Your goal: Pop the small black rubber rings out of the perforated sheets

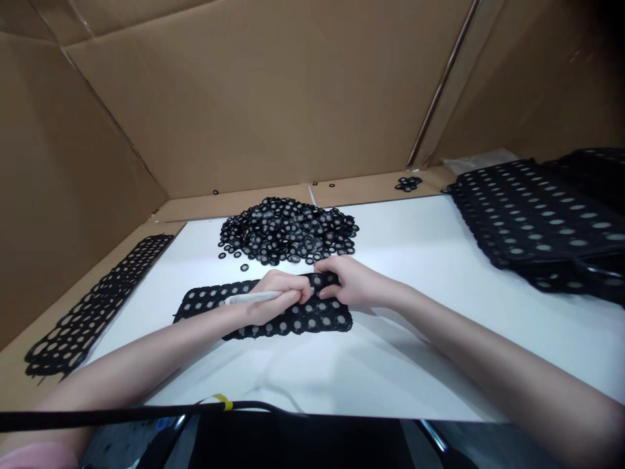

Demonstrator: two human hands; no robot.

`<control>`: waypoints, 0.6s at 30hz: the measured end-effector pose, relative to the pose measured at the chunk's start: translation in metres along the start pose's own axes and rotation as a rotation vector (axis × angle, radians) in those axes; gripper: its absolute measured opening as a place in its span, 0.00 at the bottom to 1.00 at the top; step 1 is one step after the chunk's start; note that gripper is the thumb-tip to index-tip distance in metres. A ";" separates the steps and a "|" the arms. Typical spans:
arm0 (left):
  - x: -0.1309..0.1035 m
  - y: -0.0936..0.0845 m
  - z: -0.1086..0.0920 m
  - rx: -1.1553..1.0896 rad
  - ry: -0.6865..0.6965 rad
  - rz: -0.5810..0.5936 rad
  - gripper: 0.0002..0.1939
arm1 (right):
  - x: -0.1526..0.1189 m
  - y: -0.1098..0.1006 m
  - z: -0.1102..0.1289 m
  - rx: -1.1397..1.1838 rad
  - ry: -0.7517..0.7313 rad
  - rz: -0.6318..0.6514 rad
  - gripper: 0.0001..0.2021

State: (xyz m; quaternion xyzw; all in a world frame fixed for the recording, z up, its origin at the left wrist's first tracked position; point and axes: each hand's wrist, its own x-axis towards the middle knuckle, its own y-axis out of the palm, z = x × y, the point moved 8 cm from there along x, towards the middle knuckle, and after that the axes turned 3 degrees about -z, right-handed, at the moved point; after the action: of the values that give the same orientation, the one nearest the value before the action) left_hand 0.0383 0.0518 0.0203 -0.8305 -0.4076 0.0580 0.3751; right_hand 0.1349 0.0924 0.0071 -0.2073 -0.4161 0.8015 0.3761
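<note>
A black strip with rows of pale round dots [297,320] lies flat on the white board. Over its middle is my left hand [280,296], its fingers closed round a white pen-like tool [251,298] that points back to the left. My right hand [344,283] rests at the strip's upper right edge, thumb and forefinger apart on either side of that edge, the thumb on the dotted surface. The two hands are close together but not touching. Whether the right fingers pinch the strip is hard to see. Just beyond the hands sits a heap of small black rings [288,228].
Stacked dotted strips [105,296] lie at the left on cardboard. Larger dotted black pieces [541,215] are piled at the right. Several loose rings [408,184] lie at the back. Cardboard walls [273,91] enclose the white board [415,241]; a black cable [146,412] crosses the front.
</note>
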 end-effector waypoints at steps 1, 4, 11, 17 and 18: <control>0.000 0.000 -0.001 -0.001 0.001 0.001 0.13 | 0.000 0.000 0.000 0.006 0.001 -0.002 0.11; 0.001 0.001 -0.002 0.000 0.006 0.012 0.13 | 0.000 0.000 -0.001 0.030 0.005 -0.005 0.11; 0.002 0.006 -0.001 0.052 0.016 0.060 0.11 | -0.001 0.000 0.001 0.034 -0.015 -0.023 0.10; 0.003 0.010 0.004 0.077 -0.014 0.093 0.11 | 0.000 0.000 0.002 0.022 -0.035 -0.023 0.10; 0.003 0.010 0.005 0.070 -0.025 0.101 0.11 | 0.000 0.000 0.002 0.021 -0.038 -0.023 0.11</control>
State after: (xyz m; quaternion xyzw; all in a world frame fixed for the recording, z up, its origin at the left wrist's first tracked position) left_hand 0.0447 0.0531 0.0109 -0.8355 -0.3675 0.1014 0.3956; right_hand 0.1331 0.0915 0.0080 -0.1833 -0.4171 0.8053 0.3794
